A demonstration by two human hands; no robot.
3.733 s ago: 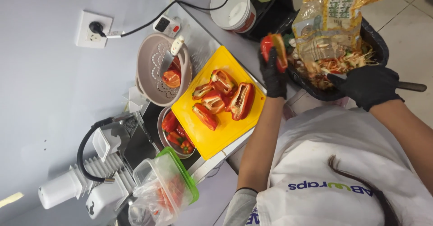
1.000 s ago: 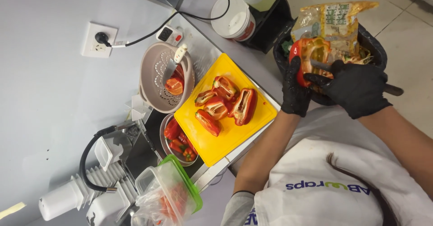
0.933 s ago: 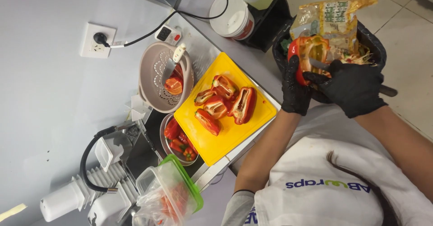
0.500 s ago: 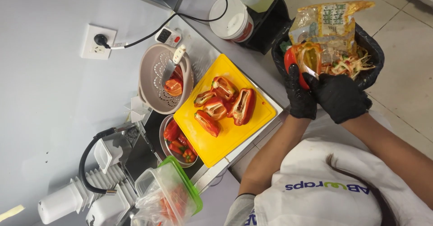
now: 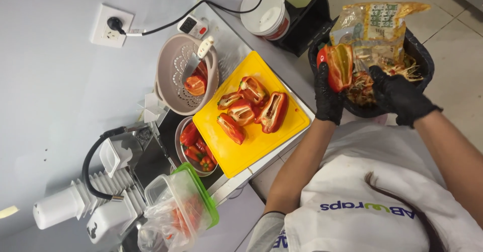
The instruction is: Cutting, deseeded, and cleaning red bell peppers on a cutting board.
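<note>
Right hand (image 5: 397,93) now off pepper half (image 5: 340,65), seemingly empty, over bin (image 5: 420,48).

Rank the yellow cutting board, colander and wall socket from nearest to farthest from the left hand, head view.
From the left hand:
1. Yellow cutting board, on the counter just beside it.
2. Colander, beyond the board.
3. Wall socket, on the wall past the colander.
</note>
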